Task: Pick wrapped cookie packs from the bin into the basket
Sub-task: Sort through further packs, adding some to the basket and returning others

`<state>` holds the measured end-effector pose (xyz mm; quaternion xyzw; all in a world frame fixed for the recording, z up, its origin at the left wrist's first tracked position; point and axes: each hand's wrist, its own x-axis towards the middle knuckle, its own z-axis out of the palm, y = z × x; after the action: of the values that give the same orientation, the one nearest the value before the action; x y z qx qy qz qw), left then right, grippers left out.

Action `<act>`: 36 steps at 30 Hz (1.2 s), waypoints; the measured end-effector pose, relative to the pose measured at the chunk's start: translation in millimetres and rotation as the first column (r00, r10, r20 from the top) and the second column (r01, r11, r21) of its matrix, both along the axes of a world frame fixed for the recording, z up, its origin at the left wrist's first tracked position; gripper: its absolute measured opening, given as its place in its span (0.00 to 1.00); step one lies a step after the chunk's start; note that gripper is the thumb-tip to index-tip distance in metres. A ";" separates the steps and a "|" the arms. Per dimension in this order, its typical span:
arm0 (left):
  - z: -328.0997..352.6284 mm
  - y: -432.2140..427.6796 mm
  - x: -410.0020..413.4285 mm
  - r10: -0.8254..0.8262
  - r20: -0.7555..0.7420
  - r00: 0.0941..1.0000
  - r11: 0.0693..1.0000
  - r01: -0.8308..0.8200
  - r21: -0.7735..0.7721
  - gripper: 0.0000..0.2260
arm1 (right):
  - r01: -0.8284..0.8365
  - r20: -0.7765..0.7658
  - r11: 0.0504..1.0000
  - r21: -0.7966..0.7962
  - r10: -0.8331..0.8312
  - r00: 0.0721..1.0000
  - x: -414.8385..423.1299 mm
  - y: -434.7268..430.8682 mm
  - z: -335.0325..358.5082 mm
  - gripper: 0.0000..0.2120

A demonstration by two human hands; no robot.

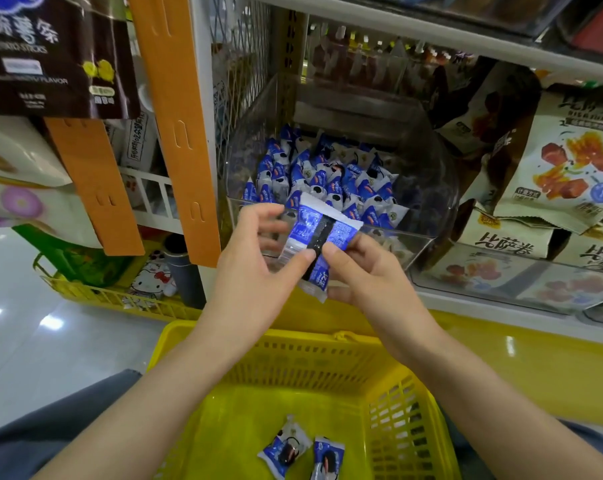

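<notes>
Holding: both hands pinched one blue-and-white wrapped cookie pack in the air, in front of the bin's near wall and above the far rim of the basket.
Pack's axis: its long axis ran nearly upright in the view, the top crimped end tipped away toward the bin and slightly right, the bottom end pointing down toward the person and slightly left. A dark back seam ran along that axis and faced the camera.
Left hand: the left hand came up from the lower left with the forearm bare, thumb pressed on the pack's face just left of the seam, fingers curled round the left edge and behind it, clamped on the wrapper.
Right hand: the right hand reached in from the lower right, thumb laid on the pack just right of the seam and almost touching the left thumb, fingers bent under the right edge, also clamped on the wrapper.
Bin: a clear plastic bin sat on the shelf and held a heap of like blue-and-white packs, piled toward its left and front.
Basket: a yellow plastic lattice basket stood below the hands; two small wrapped packs lay side by side on its floor near the front.
Surroundings: pale snack bags with orange pictures leaned just right of the bin; an orange slotted hanging strip hung to its left.
</notes>
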<state>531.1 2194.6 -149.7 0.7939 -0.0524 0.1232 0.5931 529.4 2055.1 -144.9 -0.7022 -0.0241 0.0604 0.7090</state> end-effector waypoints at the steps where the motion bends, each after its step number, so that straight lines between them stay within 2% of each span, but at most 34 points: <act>1: -1.2 -0.9 -0.9 0.006 0.054 0.999 0.996 -0.010 0.084 0.19 | 0.017 -0.029 0.999 0.041 -0.016 0.999 -0.2 0.7 -1.3 0.08; 4: -4.0 -0.2 -2.2 -0.035 0.138 0.990 0.959 -0.006 0.284 0.13 | 0.041 -0.086 0.992 0.120 -0.031 0.996 -0.4 2.6 -4.9 0.07; 7: -4.9 3.5 -1.7 -0.069 0.148 0.987 0.939 0.014 0.344 0.12 | 0.039 -0.081 0.994 0.105 -0.031 0.996 -1.2 3.0 -6.5 0.07; 14: -4.4 6.2 -3.7 -0.095 0.126 0.988 0.947 0.050 0.319 0.08 | -0.027 0.037 0.998 0.064 0.025 0.999 -3.0 2.7 -8.9 0.07; 16: -5.2 6.8 -3.6 -0.111 0.126 0.986 0.939 0.062 0.338 0.07 | -0.030 0.062 0.999 0.041 0.027 0.998 -2.0 2.4 -11.7 0.04; 19: -8.8 6.6 -3.6 -0.120 0.120 0.986 0.916 0.064 0.396 0.06 | 0.001 0.122 0.998 -0.055 0.005 0.992 -1.0 1.9 -17.4 0.01; 28: -10.1 4.9 -4.4 -0.097 0.101 0.990 0.912 0.048 0.408 0.09 | 0.047 0.256 0.943 -0.329 0.041 0.966 -6.9 2.7 -22.0 0.11; 31: -8.4 6.6 -3.2 -0.095 0.112 0.989 0.914 0.042 0.403 0.05 | 0.071 0.326 0.894 -0.442 0.086 0.941 -9.5 2.7 -22.4 0.09; 34: -8.3 7.8 -2.3 -0.099 0.113 0.989 0.902 0.042 0.430 0.02 | 0.079 0.346 0.893 -0.442 0.089 0.934 -8.6 3.5 -24.3 0.04; 36: -8.5 7.9 -1.3 -0.095 0.103 0.990 0.901 0.042 0.431 0.02 | 0.091 0.350 0.900 -0.427 0.071 0.934 -6.6 4.5 -25.1 0.05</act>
<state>529.8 2202.5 -158.2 0.8934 -0.1421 0.1359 0.4040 522.8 2059.6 -170.0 -0.8423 -0.1343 -0.0678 0.5175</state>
